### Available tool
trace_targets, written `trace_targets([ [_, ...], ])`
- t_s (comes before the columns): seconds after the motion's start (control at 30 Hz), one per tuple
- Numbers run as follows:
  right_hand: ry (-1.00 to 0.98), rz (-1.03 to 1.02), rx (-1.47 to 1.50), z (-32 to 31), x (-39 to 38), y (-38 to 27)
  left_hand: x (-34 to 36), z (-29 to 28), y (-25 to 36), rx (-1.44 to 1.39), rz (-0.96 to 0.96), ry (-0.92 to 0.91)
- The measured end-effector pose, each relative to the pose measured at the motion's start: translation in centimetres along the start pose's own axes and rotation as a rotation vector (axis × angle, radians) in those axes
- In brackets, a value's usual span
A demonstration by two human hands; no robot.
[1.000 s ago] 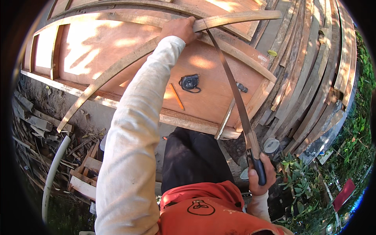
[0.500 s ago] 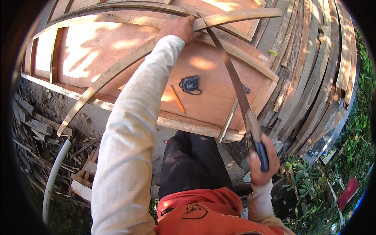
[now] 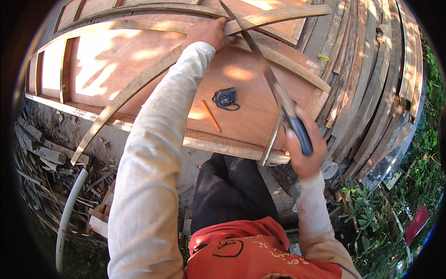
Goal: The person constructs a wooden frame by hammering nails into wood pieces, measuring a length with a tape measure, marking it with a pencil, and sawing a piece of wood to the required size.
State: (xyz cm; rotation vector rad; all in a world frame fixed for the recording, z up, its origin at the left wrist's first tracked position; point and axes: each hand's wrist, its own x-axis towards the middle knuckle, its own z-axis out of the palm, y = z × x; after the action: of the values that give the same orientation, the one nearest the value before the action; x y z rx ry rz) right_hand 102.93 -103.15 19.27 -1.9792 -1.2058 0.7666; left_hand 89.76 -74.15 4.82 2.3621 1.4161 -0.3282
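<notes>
My left hand (image 3: 206, 33) is closed round a long wooden strip (image 3: 288, 14) that lies across the framed plywood panel (image 3: 139, 65) and reaches down to the lower left. My right hand (image 3: 307, 144) grips the black handle of a handsaw (image 3: 260, 60), whose blade slants up across the strip just right of my left hand. On the plywood below lie a black tape measure (image 3: 225, 97) and an orange pencil (image 3: 210, 115). A narrow metal bar (image 3: 270, 142) lies near my right hand, partly hidden.
A second panel (image 3: 134, 7) lies behind. Stacked long boards (image 3: 367, 79) fill the right side, with plants (image 3: 357, 209) below. Scrap wood (image 3: 51, 158) and a pale pipe (image 3: 69, 218) are at lower left. A white round container (image 3: 329, 169) stands by my right arm.
My right hand and the saw have moved forward and up, so the blade's tip now reaches farther beyond the strip. My left hand stays gripping at much the same place.
</notes>
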Motion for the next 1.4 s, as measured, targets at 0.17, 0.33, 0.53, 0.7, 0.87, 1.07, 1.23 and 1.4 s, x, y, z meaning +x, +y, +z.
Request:
trace_targets([
  [0.17, 0.066, -0.140, 0.123, 5.2, 9.5, 0.2, -1.4, -1.2, 1.8, -0.055, -0.046, -0.114],
  [0.33, 0.092, -0.187, 0.153, 4.2, 8.1, 0.4, -2.7, -2.6, 2.5, -0.039, -0.069, -0.104],
  [0.53, 0.085, -0.173, 0.172, 3.6, 6.4, -1.0, -4.7, -1.2, 4.1, 0.196, -0.237, 0.175],
  [0.7, 0.121, -0.167, 0.152, 2.5, 6.0, -0.6, -5.6, -2.5, 6.1, 0.073, -0.319, 0.056],
  [0.87, 0.113, -0.101, 0.192, 1.7, 6.6, -1.5, -4.7, -3.0, 4.3, 0.025, -0.134, 0.062],
  [1.07, 0.103, -0.029, 0.122, -2.1, 10.8, -3.3, -0.9, -5.0, 1.9, -0.537, -0.108, 0.289],
  [1.23, 0.015, 0.002, 0.098, -7.2, 8.8, -3.6, 6.5, -11.9, 10.2, -0.386, 0.171, 0.361],
  [1.4, -0.095, 0.083, 0.103, -18.3, 0.4, -5.9, 14.8, -11.0, 18.3, -0.134, 0.227, -0.246],
])
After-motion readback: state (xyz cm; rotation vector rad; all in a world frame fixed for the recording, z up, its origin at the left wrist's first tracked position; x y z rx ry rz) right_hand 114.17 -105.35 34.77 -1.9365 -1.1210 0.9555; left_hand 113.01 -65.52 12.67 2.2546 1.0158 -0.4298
